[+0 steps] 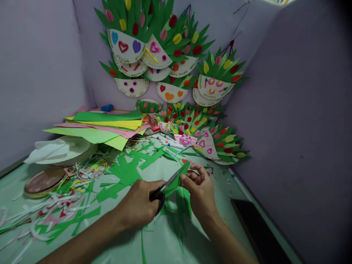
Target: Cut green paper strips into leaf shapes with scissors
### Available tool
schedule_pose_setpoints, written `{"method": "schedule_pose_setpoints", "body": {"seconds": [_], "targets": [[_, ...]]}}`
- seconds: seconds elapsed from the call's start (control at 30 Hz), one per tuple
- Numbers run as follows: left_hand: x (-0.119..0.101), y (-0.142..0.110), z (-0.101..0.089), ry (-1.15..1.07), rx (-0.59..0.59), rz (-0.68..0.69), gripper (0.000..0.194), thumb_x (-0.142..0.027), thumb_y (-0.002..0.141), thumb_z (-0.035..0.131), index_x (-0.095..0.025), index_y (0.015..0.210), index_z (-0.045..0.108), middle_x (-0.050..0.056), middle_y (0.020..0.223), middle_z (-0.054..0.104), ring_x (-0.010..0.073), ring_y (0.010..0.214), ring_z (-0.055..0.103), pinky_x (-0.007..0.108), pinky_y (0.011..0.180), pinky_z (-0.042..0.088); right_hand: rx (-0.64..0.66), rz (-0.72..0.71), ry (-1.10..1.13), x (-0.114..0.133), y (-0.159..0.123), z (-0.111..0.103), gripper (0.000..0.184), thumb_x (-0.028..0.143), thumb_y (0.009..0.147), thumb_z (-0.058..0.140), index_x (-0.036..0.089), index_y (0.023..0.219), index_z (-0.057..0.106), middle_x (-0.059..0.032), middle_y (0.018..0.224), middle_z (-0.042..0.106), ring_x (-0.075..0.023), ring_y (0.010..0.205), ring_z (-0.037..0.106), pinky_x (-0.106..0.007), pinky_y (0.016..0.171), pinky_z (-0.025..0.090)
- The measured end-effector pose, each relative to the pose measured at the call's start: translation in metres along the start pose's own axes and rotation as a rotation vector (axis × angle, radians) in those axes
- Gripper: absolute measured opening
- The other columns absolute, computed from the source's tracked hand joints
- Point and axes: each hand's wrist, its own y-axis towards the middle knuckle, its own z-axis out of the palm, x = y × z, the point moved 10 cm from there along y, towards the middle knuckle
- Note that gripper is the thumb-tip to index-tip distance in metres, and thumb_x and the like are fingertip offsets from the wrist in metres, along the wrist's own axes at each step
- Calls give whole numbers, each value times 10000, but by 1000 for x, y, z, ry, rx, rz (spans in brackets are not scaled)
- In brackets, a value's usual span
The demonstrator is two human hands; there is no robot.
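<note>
Green paper (173, 187) pinched in the right hand (200, 187) could flex, making the scissors (162, 194) gripped by the left hand (140, 203) cut crookedly.

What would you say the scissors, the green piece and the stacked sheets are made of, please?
Scissors: grey blades, probably metal by their sheen; smooth black handles, likely plastic. Green piece: matte paper or thin card, by its thin body and even colour. Stacked sheets: apparently matte coloured paper or card, given their thin edges.
</note>
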Motion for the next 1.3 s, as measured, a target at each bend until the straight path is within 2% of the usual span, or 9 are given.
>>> {"method": "schedule_pose_setpoints", "body": {"seconds": [0.2, 0.4, 0.63, 1.07, 1.3], "targets": [[2, 1, 3, -57, 14, -17, 225, -106, 676, 427, -123, 778, 627, -11, 666, 570, 113, 598, 469, 189, 533, 336, 25, 14, -16, 0, 3, 2, 429, 234, 551, 767, 207, 855, 466, 65, 560, 592, -111, 511, 556, -236, 518, 462], [4, 2, 8, -134, 37, -38, 214, -134, 690, 447, -115, 798, 630, -15, 640, 553, 113, 578, 453, 195, 529, 339, -20, -15, 7, 5, 6, -4, 454, 247, 543, 768, 211, 872, 458, 70, 572, 593, -115, 510, 557, -243, 515, 465], [4, 2, 5, -115, 5, -25, 250, -118, 677, 453, -131, 850, 634, -25, 608, 525, 121, 589, 467, 194, 544, 352, 4, -23, -43, 4, 4, -1, 429, 234, 566, 751, 211, 859, 438, 75, 565, 580, -103, 507, 529, -236, 523, 440], [5, 1, 3, -80, 0, -32, 245, -96, 654, 423, -127, 791, 624, -24, 599, 521, 129, 616, 482, 199, 563, 358, -7, -25, -13, 5, 3, 1, 414, 219, 532, 766, 211, 802, 453, 81, 557, 563, -95, 503, 519, -223, 511, 436], [5, 1, 7, -112, 18, -36, 211, -117, 670, 436, -120, 772, 620, -12, 631, 539, 134, 629, 492, 200, 560, 364, -37, -33, -15, 7, 5, -5, 429, 234, 562, 761, 210, 870, 463, 66, 600, 598, -99, 538, 537, -219, 526, 441]]}}
